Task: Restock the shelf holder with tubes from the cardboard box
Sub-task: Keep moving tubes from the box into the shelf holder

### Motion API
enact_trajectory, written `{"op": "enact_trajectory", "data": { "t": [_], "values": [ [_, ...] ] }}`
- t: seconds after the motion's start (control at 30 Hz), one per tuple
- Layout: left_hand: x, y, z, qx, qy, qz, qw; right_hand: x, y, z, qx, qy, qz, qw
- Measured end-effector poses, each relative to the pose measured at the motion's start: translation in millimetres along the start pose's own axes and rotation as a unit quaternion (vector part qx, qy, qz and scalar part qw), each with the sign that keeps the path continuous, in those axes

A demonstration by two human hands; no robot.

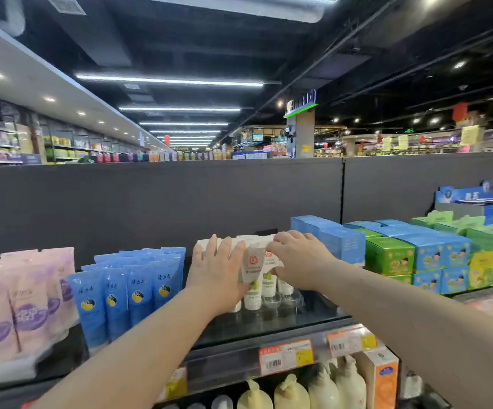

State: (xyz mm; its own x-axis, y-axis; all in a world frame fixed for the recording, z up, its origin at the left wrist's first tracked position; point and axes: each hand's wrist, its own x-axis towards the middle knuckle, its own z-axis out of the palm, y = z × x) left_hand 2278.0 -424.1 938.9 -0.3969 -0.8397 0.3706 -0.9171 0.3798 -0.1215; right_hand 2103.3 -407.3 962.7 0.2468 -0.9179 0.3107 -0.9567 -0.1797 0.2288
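Observation:
White tubes (253, 293) with green fruit art and red round logos stand cap-down in a clear plastic holder (287, 299) on the top shelf. My left hand (214, 270) lies flat against the left side of the row, its thumb under one front tube. My right hand (298, 261) reaches over from the right, fingers curled on the tops of the tubes. The holder's front right cups show empty. The cardboard box is not in view.
Blue pouches (133, 287) and pink-purple pouches (18, 302) stand to the left. Blue boxes (339, 240) and green boxes (389, 255) are stacked to the right. Price tags (286, 357) line the shelf edge (224, 364), with pump bottles (291, 391) below. A dark back panel (150, 202) rises behind.

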Motion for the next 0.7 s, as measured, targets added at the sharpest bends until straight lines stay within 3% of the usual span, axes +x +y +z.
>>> {"op": "enact_trajectory", "data": {
  "t": [0.3,0.53,0.7],
  "values": [
    [-56,40,1,-0.029,-0.035,0.075,0.996,-86,-11,4,-0.019,-0.07,0.095,0.993],
    [-108,64,-1,-0.032,-0.067,0.091,0.993,-148,-21,3,0.005,-0.07,0.107,0.992],
    [-143,122,-6,-0.055,-0.106,0.115,0.986,-236,-2,-9,0.014,-0.084,0.161,0.983]
  ]
}}
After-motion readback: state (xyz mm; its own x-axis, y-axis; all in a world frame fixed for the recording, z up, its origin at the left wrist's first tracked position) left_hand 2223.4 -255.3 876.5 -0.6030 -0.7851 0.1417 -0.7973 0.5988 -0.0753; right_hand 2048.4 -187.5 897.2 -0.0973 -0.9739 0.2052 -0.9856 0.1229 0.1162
